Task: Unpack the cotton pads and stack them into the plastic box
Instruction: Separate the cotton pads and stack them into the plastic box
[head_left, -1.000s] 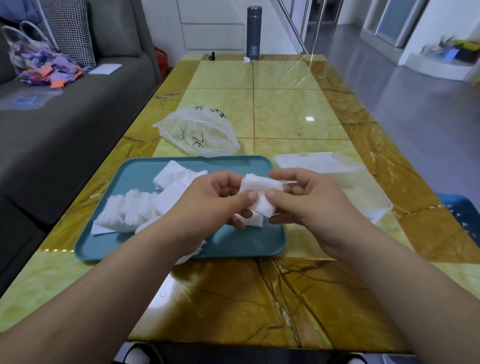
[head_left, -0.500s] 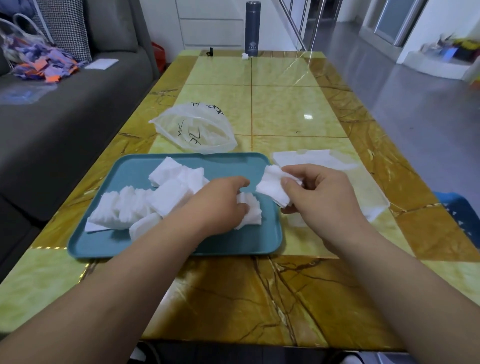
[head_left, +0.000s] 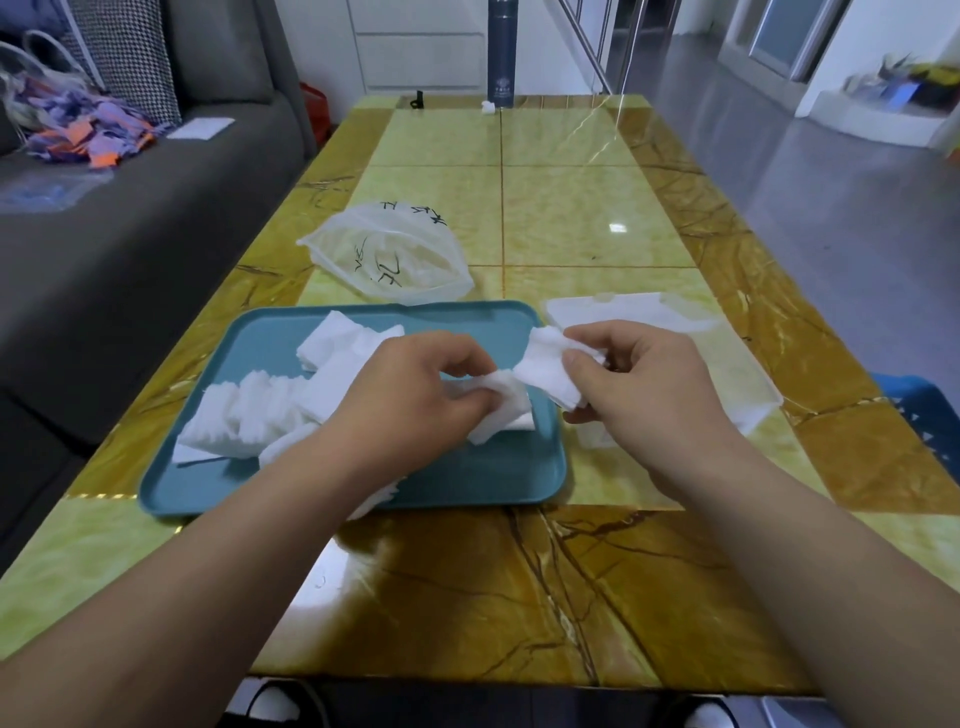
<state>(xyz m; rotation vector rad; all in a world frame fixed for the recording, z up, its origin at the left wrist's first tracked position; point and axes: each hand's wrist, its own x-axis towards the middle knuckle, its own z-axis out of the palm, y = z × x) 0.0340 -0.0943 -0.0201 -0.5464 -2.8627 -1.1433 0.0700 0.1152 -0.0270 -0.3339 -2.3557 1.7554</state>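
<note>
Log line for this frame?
left hand: grips pads over tray | right hand: holds pad stack | plastic box: right of tray

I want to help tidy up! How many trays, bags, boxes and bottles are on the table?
Tray: 1
Bag: 1
Box: 1
Bottle: 1
Total: 4

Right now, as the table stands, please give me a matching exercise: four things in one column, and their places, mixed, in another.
Things:
1. teal tray
2. plastic bag
3. dark flask
4. clear plastic box

Places:
a. far end of the table
b. right of the tray
c. holds loose cotton pads
d. just beyond the tray's far edge

Pairs: 1-c, 2-d, 3-a, 4-b
</note>
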